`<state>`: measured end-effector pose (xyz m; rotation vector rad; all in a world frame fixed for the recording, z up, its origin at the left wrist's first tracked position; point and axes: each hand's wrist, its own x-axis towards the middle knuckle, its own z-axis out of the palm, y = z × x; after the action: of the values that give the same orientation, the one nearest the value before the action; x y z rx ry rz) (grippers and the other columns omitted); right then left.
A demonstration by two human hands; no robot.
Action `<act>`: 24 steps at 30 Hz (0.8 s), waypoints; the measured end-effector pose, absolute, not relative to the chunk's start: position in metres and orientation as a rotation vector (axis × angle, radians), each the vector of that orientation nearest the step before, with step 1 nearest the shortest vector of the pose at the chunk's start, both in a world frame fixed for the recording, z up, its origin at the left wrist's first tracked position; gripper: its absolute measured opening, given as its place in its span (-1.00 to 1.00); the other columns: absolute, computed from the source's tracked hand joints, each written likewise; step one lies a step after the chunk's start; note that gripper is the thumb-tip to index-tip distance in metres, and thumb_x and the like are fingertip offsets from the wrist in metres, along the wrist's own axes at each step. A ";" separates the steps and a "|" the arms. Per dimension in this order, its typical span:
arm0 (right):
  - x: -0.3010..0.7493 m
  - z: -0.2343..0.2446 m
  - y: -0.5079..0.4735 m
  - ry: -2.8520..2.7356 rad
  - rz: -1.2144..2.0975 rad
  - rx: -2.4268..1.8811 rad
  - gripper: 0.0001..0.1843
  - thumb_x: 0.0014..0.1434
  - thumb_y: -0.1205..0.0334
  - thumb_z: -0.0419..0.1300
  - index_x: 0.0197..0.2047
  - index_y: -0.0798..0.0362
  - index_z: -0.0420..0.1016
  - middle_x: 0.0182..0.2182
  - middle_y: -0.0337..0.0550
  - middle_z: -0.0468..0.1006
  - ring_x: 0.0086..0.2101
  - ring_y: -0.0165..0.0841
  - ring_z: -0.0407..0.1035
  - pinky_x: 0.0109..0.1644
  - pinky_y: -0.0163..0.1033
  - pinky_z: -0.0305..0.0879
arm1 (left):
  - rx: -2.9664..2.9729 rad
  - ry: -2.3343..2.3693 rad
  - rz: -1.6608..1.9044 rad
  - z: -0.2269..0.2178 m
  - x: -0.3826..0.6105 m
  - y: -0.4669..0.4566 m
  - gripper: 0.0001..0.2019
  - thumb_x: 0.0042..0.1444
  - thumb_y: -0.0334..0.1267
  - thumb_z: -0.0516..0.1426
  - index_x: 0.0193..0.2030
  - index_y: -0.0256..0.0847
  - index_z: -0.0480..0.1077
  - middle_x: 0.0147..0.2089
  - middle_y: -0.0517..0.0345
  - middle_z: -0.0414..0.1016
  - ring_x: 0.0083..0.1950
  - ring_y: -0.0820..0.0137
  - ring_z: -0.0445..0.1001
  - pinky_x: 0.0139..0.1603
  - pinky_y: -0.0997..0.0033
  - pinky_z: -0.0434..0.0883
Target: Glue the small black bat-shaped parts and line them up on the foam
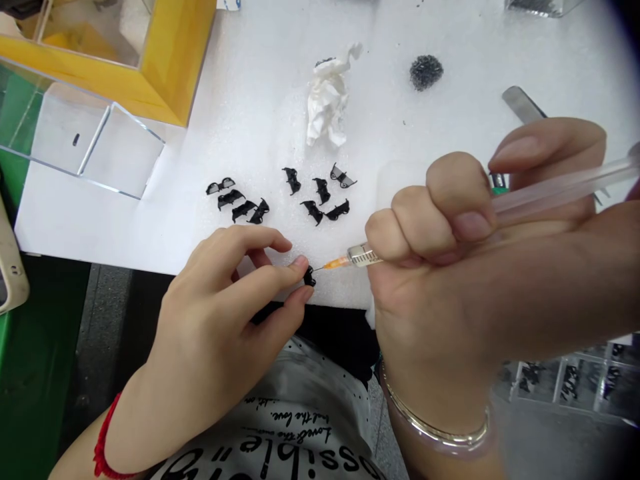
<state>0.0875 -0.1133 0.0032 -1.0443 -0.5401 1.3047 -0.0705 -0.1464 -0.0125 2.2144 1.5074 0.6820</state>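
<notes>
My left hand [230,300], with a red cord at its wrist, pinches a small black part [310,276] by its edge, just above the front edge of the white sheet. Wrapped around a clear syringe [363,254], my right hand [440,247] points it leftward. Its thin needle with an orange hub [335,263] ends at the black part, apparently touching it. Similar black curved parts lie beyond the hands in a left cluster [243,211] and a right cluster [322,191]. Most of the syringe's barrel is hidden by my fingers.
A crumpled white tissue [326,107] and a pile of tiny dark pieces [426,72] lie farther back. A metal tool [523,103] shows behind my right hand. At left are a yellow-framed box [165,73] and a clear tray [120,143]; a compartment box [555,383] sits lower right.
</notes>
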 end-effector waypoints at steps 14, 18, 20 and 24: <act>0.088 0.003 -0.114 -0.714 1.118 -1.318 -0.30 0.18 -0.30 -0.57 -0.48 -0.07 0.17 -0.61 -0.29 -0.01 -0.70 -0.55 -0.04 -0.60 -0.38 -0.03 | 2.200 1.501 0.741 -0.014 -0.071 -0.147 -0.87 -0.06 -0.48 0.27 -0.32 -0.28 0.53 -0.15 -0.01 0.50 -0.30 0.46 0.42 -0.23 0.41 0.45; 0.089 0.003 -0.114 -0.717 1.082 -1.410 -0.30 0.17 -0.29 -0.59 -0.46 -0.08 0.16 -0.60 -0.31 -0.01 -0.71 -0.57 -0.02 -0.58 -0.37 0.00 | 2.213 1.491 0.735 -0.014 -0.070 -0.147 -0.87 -0.06 -0.47 0.27 -0.32 -0.28 0.53 -0.16 -0.01 0.51 -0.31 0.45 0.40 -0.23 0.39 0.45; 0.090 0.003 -0.114 -0.690 1.147 -1.313 -0.29 0.19 -0.28 -0.57 -0.49 -0.06 0.18 -0.61 -0.31 -0.02 -0.70 -0.59 0.00 -0.58 -0.39 0.00 | 2.218 1.491 0.741 -0.014 -0.070 -0.146 -0.88 -0.06 -0.47 0.27 -0.32 -0.28 0.53 -0.16 -0.02 0.51 -0.32 0.45 0.40 -0.24 0.38 0.44; 0.089 0.002 -0.114 -0.655 1.228 -1.145 -0.30 0.23 -0.25 -0.50 -0.55 -0.01 0.19 -0.62 -0.31 -0.03 -0.68 -0.60 -0.01 -0.59 -0.42 0.01 | 2.213 1.497 0.745 -0.014 -0.070 -0.146 -0.88 -0.05 -0.47 0.27 -0.32 -0.29 0.53 -0.15 -0.03 0.50 -0.35 0.47 0.37 -0.26 0.38 0.43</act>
<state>0.0885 -0.1137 0.0018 -1.1450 -0.6554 1.2276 -0.0704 -0.1462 -0.0139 2.2133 1.4969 0.7448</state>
